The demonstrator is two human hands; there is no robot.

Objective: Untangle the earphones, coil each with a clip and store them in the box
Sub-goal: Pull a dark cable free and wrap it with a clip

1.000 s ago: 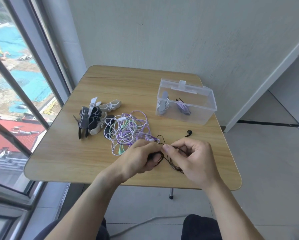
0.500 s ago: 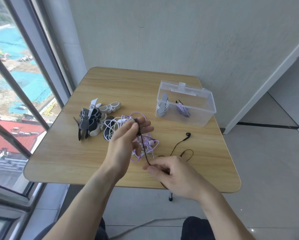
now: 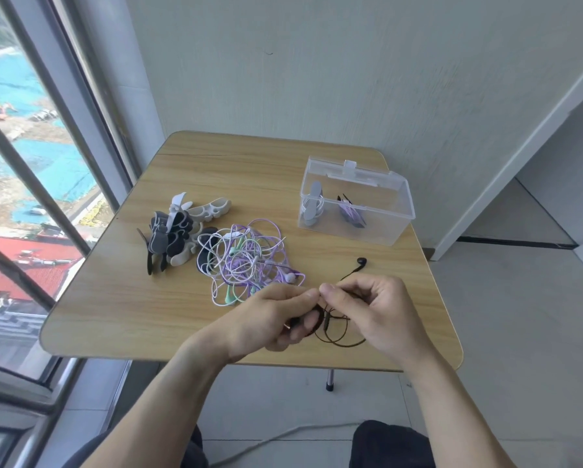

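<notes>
The surface [image 3: 121,309] is light wood grain. The tangled earphones [image 3: 249,261] mix purple, white and mint green cords; the black earphone [image 3: 361,262] trails dark cable. The clips [image 3: 175,234] are black, grey and cream-white. The box [image 3: 398,228] is clear plastic.

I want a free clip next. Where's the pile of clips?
The pile of clips lies on the table's left side, by the window, just left of the tangled earphones.

Bright window daylight, soft shadows (edges warped)
</notes>
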